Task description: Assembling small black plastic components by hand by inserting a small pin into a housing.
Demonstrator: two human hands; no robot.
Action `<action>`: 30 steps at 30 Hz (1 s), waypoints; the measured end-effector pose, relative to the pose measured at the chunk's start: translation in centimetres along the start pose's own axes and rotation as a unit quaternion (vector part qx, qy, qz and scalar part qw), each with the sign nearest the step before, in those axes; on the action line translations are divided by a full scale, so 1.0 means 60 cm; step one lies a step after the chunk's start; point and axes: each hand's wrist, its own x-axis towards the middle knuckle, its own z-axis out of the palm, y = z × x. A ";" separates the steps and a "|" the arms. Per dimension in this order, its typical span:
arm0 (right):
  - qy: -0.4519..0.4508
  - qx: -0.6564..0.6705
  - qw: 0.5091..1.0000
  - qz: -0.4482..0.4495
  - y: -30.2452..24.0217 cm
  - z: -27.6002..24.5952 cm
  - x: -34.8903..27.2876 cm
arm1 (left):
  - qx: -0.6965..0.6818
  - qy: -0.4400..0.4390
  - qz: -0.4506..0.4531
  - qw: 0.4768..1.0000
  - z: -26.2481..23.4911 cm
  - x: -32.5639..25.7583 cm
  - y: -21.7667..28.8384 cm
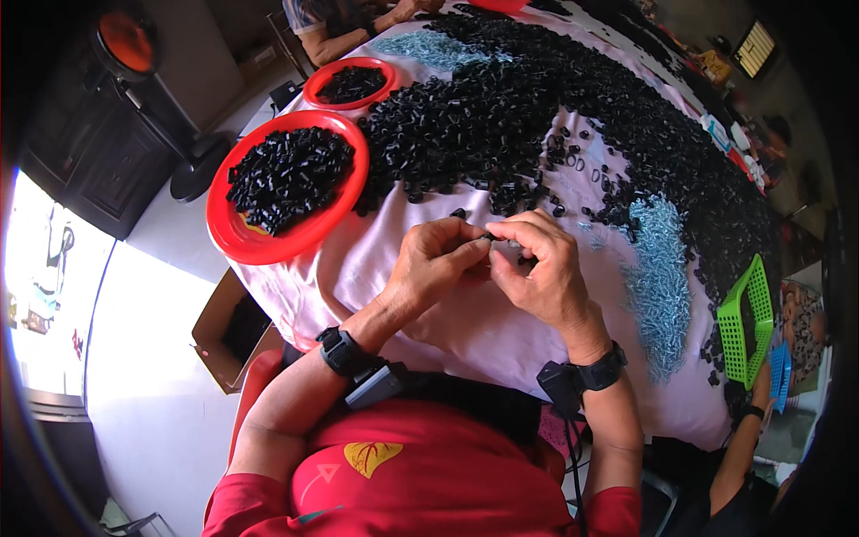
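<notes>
Small black part [490, 237] is pinched between the fingertips of both hands, held just above the pink-covered table [465, 331], near its front edge. Left hand [436, 259]: fingers curled in, thumb and forefinger closed on the part's left end. Right hand [537, 264]: also closed down, fingertips meeting the left hand's at the part; can't tell whether it grips the same piece or a second one, too small and half hidden.

Surroundings: big heap of black parts [528, 107] spread across the table beyond the hands, loose strays just past the fingers. Pale blue pile of small pieces [658, 277] to the right. Red tray [234, 228] with more black parts sits at the left, overhanging the table edge; second red tray [315, 85] behind it. Green basket [743, 327] at far right. Another person's arm [344, 40] at the far side of the table.

Risks, as I judge them:
- Part is tiny, fingertip-only grip. A slip drops it into the strays and it's lost among lookalikes, or it rolls off the front edge into the lap.
- Near tray overhangs; an elbow bump could tip it onto the cardboard box [234, 331] below.
- Blue pile borders the black heap; a sleeve sweep would mix them.
</notes>
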 end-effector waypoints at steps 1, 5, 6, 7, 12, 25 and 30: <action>-0.001 -0.007 1.000 -0.007 -0.002 -0.001 0.002 | -0.007 -0.007 -0.022 1.000 0.000 0.000 0.003; 0.009 -0.037 0.999 -0.024 0.010 0.004 -0.001 | -0.053 0.000 -0.029 0.998 0.006 0.008 -0.006; 0.010 -0.038 0.999 -0.019 0.013 0.006 -0.002 | -0.049 0.002 -0.032 0.998 0.009 0.007 -0.003; 0.007 -0.036 0.999 -0.021 0.013 0.007 -0.001 | -0.049 0.006 -0.032 0.998 0.006 0.008 -0.005; 0.028 -0.034 0.999 -0.014 0.004 0.007 -0.001 | -0.067 -0.043 -0.044 0.996 0.001 0.008 -0.001; 0.026 -0.046 0.997 -0.051 0.013 0.008 0.002 | -0.136 -0.068 -0.057 0.987 0.007 0.014 -0.002; 0.008 -0.073 0.995 -0.066 0.020 0.006 -0.001 | -0.260 -0.139 -0.094 0.951 -0.015 0.012 -0.021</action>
